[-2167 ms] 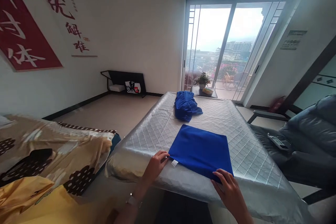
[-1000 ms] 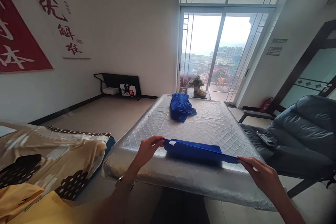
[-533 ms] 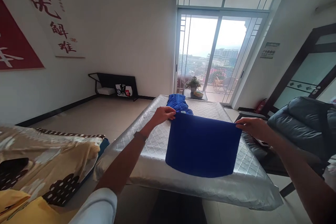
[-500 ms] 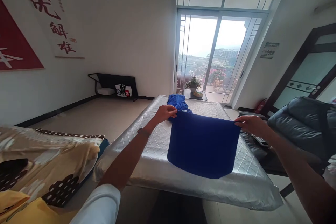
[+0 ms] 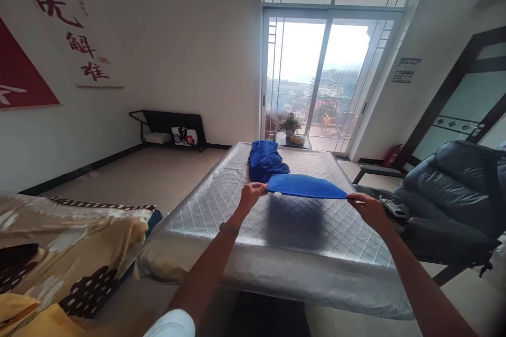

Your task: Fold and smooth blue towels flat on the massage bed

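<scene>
A folded blue cloth (image 5: 306, 186) is held out flat and nearly level above the middle of the silver quilted table (image 5: 221, 205), casting a shadow below it. My left hand (image 5: 252, 195) pinches its near left corner, beside a small white tag. My right hand (image 5: 366, 207) grips its near right corner. Both arms are stretched forward over the table. A crumpled blue cloth (image 5: 264, 160) lies in a heap on the far part of the table, just behind the held one.
A dark leather recliner (image 5: 454, 195) with a remote on its arm stands right of the table. A patterned beige blanket (image 5: 67, 242) covers furniture at the left. Glass balcony doors (image 5: 316, 79) and a small plant table (image 5: 291, 137) are beyond the table.
The cloth was lifted from the table's near edge, hung upright from both hands half a second ago, and has swung forward to lie almost level above the table's middle.
</scene>
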A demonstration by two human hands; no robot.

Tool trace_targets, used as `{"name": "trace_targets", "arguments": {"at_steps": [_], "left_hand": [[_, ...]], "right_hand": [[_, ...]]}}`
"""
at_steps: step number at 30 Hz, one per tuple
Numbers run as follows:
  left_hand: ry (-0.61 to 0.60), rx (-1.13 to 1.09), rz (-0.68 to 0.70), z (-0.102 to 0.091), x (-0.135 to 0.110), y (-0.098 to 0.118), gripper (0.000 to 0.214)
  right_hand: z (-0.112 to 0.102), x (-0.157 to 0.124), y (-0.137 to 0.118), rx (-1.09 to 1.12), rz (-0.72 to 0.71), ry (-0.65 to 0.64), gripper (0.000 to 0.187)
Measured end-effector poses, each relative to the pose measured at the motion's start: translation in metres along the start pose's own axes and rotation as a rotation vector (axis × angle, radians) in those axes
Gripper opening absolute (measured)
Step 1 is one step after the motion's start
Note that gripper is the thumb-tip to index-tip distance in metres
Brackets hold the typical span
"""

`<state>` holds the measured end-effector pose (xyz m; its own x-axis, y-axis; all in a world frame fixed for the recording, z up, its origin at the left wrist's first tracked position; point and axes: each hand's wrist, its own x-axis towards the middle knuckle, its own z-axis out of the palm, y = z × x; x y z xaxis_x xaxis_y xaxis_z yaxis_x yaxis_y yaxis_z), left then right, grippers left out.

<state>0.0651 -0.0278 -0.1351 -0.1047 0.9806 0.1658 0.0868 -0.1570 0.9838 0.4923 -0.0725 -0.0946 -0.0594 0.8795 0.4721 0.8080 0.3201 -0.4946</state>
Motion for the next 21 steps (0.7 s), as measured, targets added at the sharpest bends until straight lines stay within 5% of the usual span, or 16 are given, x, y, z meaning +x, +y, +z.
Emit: {"name": "trace_targets", "arguments": {"at_steps": [4,7,21], "left_hand": [[-0.064,0.189,-0.188,0.016,-0.033,-0.06,0.023],[-0.082,0.326,-0.212,0.019,-0.042,-0.077,0.014],[-0.019,0.502,-0.098,0.02,-0.068,-0.088,0.015]], "right_hand": [[0.059,-0.059,0.043,0.035,0.168,-0.122,0.023],[0.079,-0.08,0.06,0.001,0.213,-0.14,0.028],[0.067,-0.104,0.051,-0.239,0.123,-0.224,0.029]]}}
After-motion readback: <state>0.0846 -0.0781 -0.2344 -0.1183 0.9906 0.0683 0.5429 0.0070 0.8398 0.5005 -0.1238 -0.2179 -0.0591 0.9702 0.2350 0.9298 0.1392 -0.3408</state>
